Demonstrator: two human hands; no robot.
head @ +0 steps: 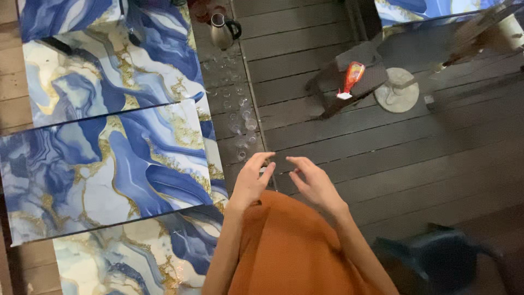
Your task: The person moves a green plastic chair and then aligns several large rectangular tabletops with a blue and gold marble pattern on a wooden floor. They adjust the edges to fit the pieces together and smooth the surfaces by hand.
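My left hand (252, 179) and my right hand (311, 181) hover side by side over the dark wooden floor, fingers spread and curled, with nothing in them that I can see. My orange garment (289, 246) fills the lower middle. Just left of my left hand lie large glossy tiles with a blue, white and gold marble pattern (103, 164), overlapping each other. Several small clear plastic spacers (240, 120) are scattered on the floor ahead of my hands.
A metal kettle with a black handle (222, 30) stands at the top. A red squeeze bottle (352, 79) lies on a dark block, beside a round pale base (397, 90). A dark blue stool (442, 262) sits lower right. Another patterned tile (431, 10) lies top right.
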